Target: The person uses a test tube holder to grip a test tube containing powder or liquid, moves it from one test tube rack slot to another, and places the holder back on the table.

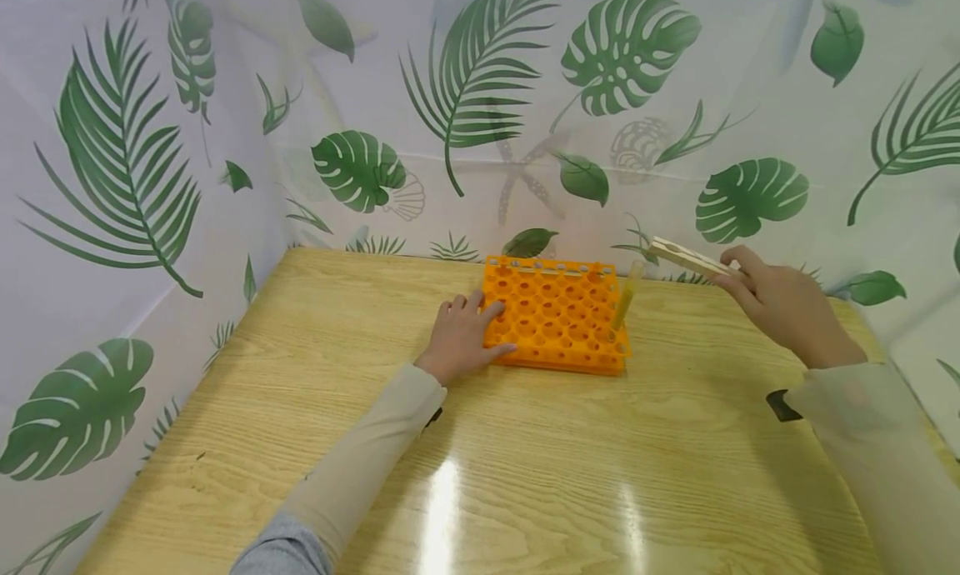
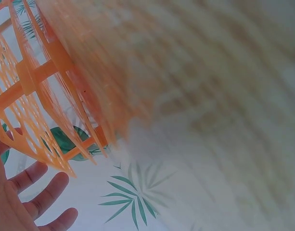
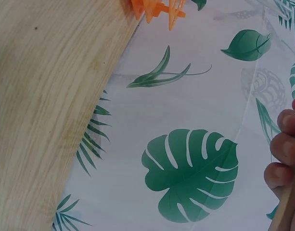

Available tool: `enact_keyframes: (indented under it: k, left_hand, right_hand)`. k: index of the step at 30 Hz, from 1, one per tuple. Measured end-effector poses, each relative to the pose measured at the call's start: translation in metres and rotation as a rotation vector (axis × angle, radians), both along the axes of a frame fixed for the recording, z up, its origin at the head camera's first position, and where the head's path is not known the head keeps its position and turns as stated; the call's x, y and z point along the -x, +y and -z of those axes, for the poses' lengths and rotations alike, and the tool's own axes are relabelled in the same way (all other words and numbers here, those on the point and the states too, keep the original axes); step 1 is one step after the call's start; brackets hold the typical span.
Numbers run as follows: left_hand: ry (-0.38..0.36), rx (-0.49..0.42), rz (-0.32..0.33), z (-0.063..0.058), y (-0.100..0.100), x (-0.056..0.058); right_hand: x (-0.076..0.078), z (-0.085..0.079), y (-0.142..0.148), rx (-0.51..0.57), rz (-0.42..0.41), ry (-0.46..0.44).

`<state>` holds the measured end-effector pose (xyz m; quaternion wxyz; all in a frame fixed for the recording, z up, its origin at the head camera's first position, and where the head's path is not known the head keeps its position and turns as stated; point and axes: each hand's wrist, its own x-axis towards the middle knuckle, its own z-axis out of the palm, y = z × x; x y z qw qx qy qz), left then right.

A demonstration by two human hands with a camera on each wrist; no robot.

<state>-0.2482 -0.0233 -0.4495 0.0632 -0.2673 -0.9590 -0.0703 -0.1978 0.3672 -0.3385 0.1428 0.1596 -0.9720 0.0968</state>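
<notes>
An orange test tube rack with rows of round holes stands on the table. One glass test tube with yellow liquid leans slightly in its right end. My left hand rests at the rack's left end, thumb along the front edge and index finger over the top; its other fingers spread loosely beside the rack in the left wrist view. At the right, my right hand holds a wooden test tube clamp in the air by its rear end. The clamp's front tip is close to the tube's mouth, above and to its right.
The wood-grain table ends at a white leaf-print cloth close behind the rack. The same cloth rises along the table's left side. Black straps show at the wrists below the sleeves.
</notes>
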Motion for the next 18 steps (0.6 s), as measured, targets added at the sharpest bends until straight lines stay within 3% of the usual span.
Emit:
enact_keyframes:
  k: [18]
  left_hand:
    - [-0.007,-0.004,-0.003,-0.002,0.0,-0.002]
  right_hand:
    - [-0.01,0.023,0.021,0.008,0.028,-0.034]
